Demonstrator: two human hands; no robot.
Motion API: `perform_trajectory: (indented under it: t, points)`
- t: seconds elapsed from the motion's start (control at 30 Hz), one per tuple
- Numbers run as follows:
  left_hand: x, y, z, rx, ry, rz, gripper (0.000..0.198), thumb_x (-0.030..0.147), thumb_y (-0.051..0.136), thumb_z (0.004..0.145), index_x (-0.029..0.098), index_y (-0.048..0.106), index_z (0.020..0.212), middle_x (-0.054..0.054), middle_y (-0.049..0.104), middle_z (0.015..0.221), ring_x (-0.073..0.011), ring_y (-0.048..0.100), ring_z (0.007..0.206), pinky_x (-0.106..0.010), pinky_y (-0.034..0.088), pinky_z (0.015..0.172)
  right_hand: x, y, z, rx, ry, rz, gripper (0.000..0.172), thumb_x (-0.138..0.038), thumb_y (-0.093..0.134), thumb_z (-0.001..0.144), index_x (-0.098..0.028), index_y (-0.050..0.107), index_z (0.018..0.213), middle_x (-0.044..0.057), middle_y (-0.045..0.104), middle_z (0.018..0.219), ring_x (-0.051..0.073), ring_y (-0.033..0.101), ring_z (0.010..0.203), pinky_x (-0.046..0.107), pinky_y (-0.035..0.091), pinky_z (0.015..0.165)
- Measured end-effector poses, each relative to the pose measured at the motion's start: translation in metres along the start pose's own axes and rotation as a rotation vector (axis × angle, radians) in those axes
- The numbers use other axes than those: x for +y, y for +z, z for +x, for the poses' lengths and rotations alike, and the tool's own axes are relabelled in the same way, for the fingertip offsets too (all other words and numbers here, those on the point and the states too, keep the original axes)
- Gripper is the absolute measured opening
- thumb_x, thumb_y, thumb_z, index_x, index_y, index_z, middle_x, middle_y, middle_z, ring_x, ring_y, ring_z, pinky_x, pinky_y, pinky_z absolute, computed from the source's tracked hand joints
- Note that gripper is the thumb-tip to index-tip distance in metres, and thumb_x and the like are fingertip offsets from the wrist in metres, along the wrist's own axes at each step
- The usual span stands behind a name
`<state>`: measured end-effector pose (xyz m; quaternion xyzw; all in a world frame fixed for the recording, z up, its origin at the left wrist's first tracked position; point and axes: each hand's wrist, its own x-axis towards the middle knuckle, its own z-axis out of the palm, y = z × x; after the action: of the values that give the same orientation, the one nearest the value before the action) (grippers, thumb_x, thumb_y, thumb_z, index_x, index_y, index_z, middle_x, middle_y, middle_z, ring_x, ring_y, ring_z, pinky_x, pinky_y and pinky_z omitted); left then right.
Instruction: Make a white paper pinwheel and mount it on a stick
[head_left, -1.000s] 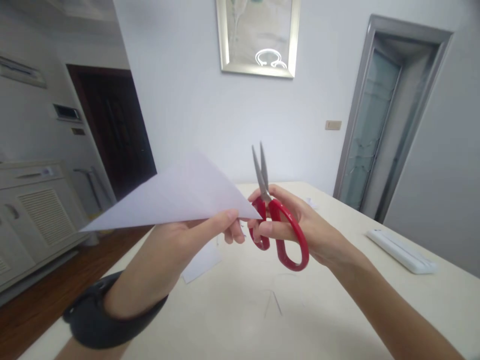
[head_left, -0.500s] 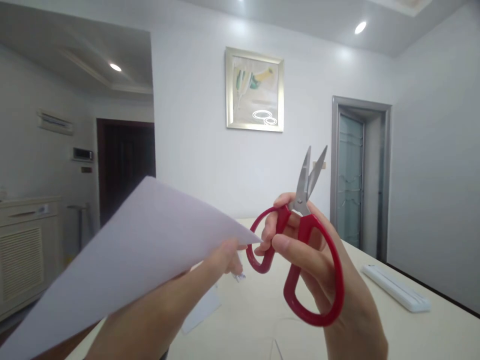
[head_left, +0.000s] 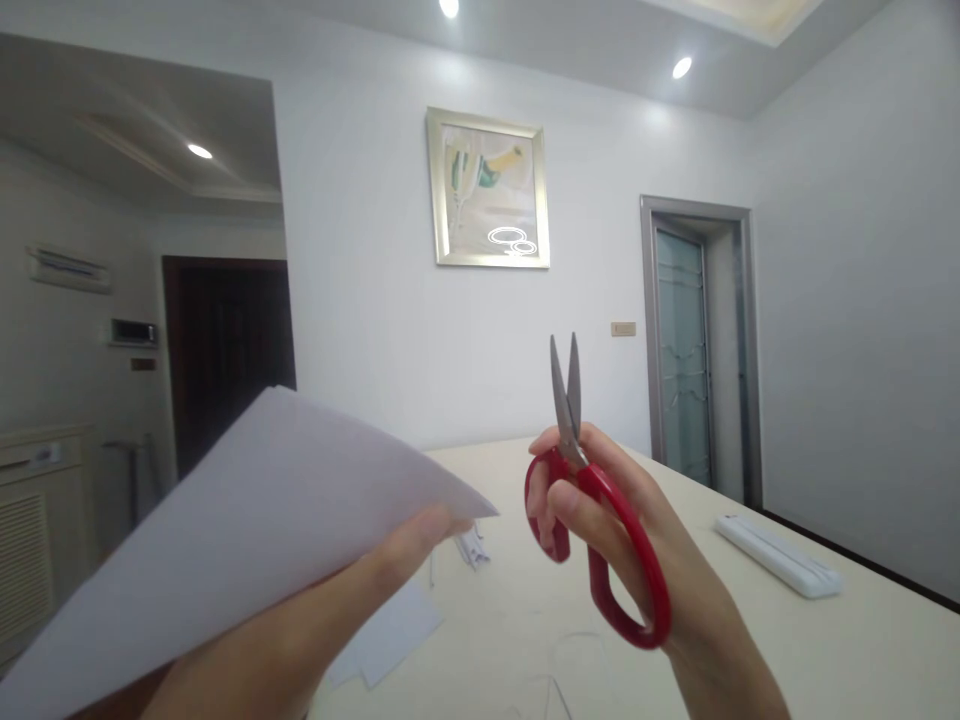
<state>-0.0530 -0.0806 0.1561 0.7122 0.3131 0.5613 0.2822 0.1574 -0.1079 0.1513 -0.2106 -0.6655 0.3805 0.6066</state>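
Right grip (head_left: pixel 679 585) clenched on red scissors (head_left: pixel 592 490), blades narrower than before, left grip (head_left: pixel 375 580) pinching paper (head_left: pixel 247 530)

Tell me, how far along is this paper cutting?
Done: some cutting, judging by the white scraps lying on the table. In hand: the left hand holds up a paper by its corner, and the right hand grips the scissors, blades nearly shut, pointing up, apart from the paper. Left: this piece shows no cut yet, so its cutting seems ahead.
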Motion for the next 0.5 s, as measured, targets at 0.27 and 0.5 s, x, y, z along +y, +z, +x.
perform_trajectory:
  t: [0.27, 0.5]
  points:
    - [0.013, 0.064, 0.020, -0.329, -0.061, -0.388, 0.035, 0.029, 0.057, 0.083, 0.029, 0.056, 0.118, -0.002, 0.067, 0.086, -0.0195, 0.061, 0.078, -0.024, 0.050, 0.058, -0.005, -0.022, 0.008, -0.330, 0.150, 0.016, 0.030, -0.032, 0.055, 0.086, -0.029, 0.043, 0.113, 0.001, 0.059, 0.092, 0.012, 0.060, 0.070, 0.032, 0.049, 0.071]
    - [0.011, 0.070, 0.022, -0.281, -0.105, -0.474, 0.013, 0.023, 0.060, 0.081, 0.020, 0.070, 0.089, -0.002, 0.068, 0.084, -0.0157, 0.060, 0.076, -0.021, 0.050, 0.065, -0.006, -0.020, 0.004, -0.267, 0.123, 0.009, 0.025, -0.037, 0.054, 0.087, -0.026, 0.047, 0.108, 0.001, 0.058, 0.090, 0.015, 0.061, 0.081, 0.033, 0.048, 0.077]
